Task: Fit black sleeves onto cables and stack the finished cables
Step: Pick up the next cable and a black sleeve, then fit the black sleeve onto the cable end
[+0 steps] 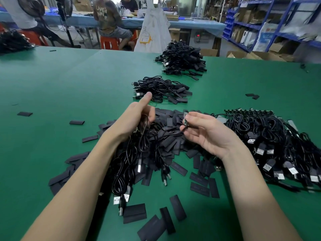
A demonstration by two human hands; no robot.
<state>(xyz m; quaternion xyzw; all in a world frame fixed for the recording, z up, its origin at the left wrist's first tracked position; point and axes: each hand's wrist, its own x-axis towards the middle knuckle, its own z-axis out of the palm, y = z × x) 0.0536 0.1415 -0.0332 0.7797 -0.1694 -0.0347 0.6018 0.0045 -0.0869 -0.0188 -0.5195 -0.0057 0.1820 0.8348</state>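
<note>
My left hand (134, 117) holds a bunch of black cables (144, 138) that hang down onto the table, its forefinger sticking out straight. My right hand (203, 131) pinches the end of one cable, where a small green circuit board (185, 117) stands upright between thumb and fingertips. Under both hands lies a heap of flat black sleeves (166, 134). A big heap of bare cables (278, 141) with USB plugs lies to the right. Two stacks of sleeved cables sit beyond: a near stack (161, 89) and a far stack (182, 60).
Loose sleeves (177, 207) are scattered over the green table (60, 87) in front and to the left. More cables lie at the far left edge (12, 42). Behind the table people sit at a blue bench, with shelving at the right.
</note>
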